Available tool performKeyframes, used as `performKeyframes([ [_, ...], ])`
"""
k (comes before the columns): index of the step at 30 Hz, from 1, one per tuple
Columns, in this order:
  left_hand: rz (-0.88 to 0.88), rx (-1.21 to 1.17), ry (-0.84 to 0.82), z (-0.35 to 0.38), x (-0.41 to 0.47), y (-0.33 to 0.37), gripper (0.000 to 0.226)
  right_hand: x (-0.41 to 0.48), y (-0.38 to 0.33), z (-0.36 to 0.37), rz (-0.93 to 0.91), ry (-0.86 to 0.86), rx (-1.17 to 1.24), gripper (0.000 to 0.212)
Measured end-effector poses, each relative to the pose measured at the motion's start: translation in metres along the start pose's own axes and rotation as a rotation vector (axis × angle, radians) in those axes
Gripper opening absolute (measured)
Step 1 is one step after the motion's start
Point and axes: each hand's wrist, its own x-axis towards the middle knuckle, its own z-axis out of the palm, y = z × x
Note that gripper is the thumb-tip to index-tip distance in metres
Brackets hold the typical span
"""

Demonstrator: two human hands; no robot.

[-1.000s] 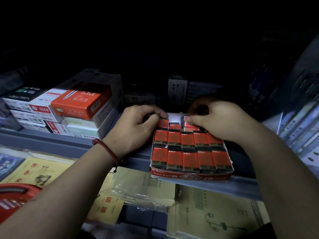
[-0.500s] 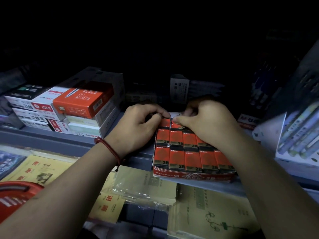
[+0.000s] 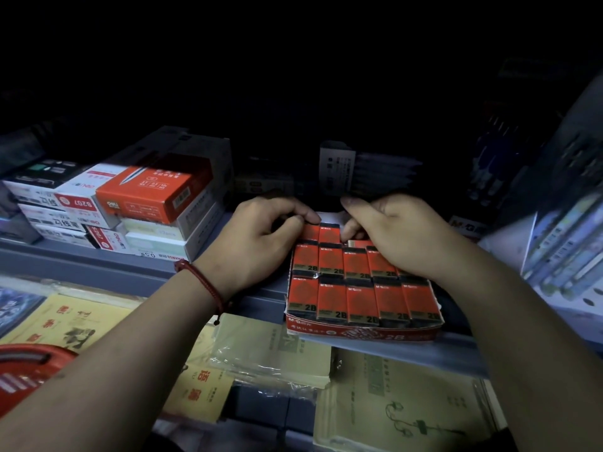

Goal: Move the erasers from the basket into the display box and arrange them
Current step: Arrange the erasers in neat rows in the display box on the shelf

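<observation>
The scene was dimly lit; the upper half of the frame was black. A grey shelf [image 3: 98, 265] ran across the middle of the frame. Stacked stationery boxes [image 3: 153, 194] stood on it at centre left. Pen packs [image 3: 561, 243] leaned at the right edge. Plastic-wrapped notebooks [image 3: 391, 402] lay on the lower level along the bottom.

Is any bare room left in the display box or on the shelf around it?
In the display box, only a white patch at its back, between the left hand and right hand, shows bare; the front and middle eraser rows are packed. Outside, a grey shelf strip lies free before the stacked stationery boxes.
</observation>
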Motion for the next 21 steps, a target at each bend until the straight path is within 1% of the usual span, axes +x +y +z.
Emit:
performKeyframes([
  [6, 0.004, 0.009, 0.001, 0.001, 0.000, 0.000, 0.025, -0.004, -0.002, -0.008, 0.035, -0.032, 0.046, 0.052],
  [10, 0.008, 0.017, -0.003, 0.002, 0.000, 0.000, 0.025, -0.004, -0.004, -0.006, 0.069, -0.055, 0.099, 0.054],
  [12, 0.021, 0.026, -0.002, 0.002, 0.000, 0.000, 0.024, -0.003, -0.004, -0.001, 0.053, -0.020, 0.025, 0.056],
  [15, 0.046, 0.030, 0.001, 0.001, 0.000, 0.001, 0.024, -0.004, -0.008, 0.010, -0.036, 0.034, -0.187, 0.058],
  [16, 0.049, 0.036, 0.001, 0.001, 0.000, 0.001, 0.025, -0.004, -0.010, 0.012, -0.060, 0.047, -0.226, 0.059],
  [21, 0.039, 0.048, -0.013, 0.001, 0.000, 0.002, 0.028, -0.001, -0.006, 0.008, -0.042, 0.038, -0.147, 0.064],
])
